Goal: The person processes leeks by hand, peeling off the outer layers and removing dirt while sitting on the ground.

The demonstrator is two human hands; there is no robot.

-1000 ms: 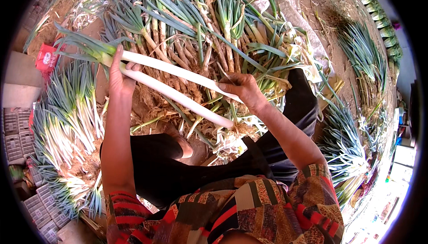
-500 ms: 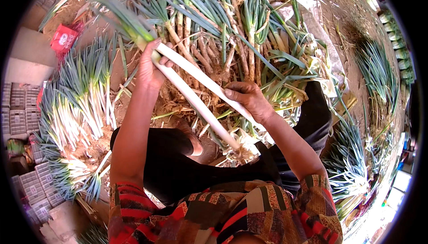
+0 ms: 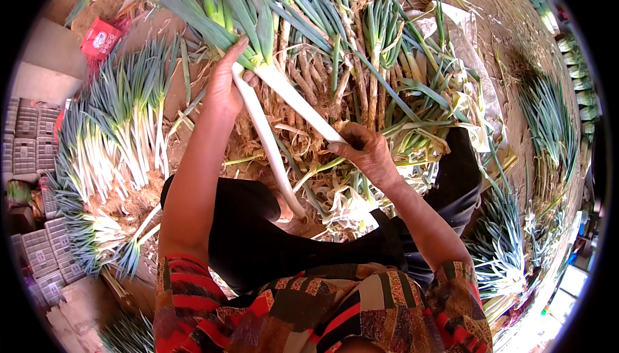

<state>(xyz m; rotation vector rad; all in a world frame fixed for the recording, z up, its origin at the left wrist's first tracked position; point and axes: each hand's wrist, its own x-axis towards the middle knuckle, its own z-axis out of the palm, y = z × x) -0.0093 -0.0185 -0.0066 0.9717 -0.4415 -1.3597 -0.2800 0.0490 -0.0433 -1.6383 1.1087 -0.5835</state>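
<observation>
My left hand [image 3: 225,84] grips two long green onions [image 3: 271,140] where their white stalks meet the green leaves. The cleaned white stalks slant down to the right over my lap. My right hand [image 3: 365,153] is closed around the lower end of the upper stalk. The lower stalk hangs free, its tip near my knee. Their green tops fan upward above my left hand. Beneath both hands lies a heap of unpeeled onions [image 3: 348,76] with brown, dirty stems.
A stack of cleaned white-stalked onions [image 3: 122,140] lies on the ground at my left. A red packet [image 3: 100,38] rests at the upper left. Grey crates [image 3: 26,153] line the left edge. More onion piles [image 3: 548,127] lie at the right.
Both hands have swung the two stalks from a flatter slant to a steeper one, the leafy ends rising. The view has shifted, with the left pile sliding further left.
</observation>
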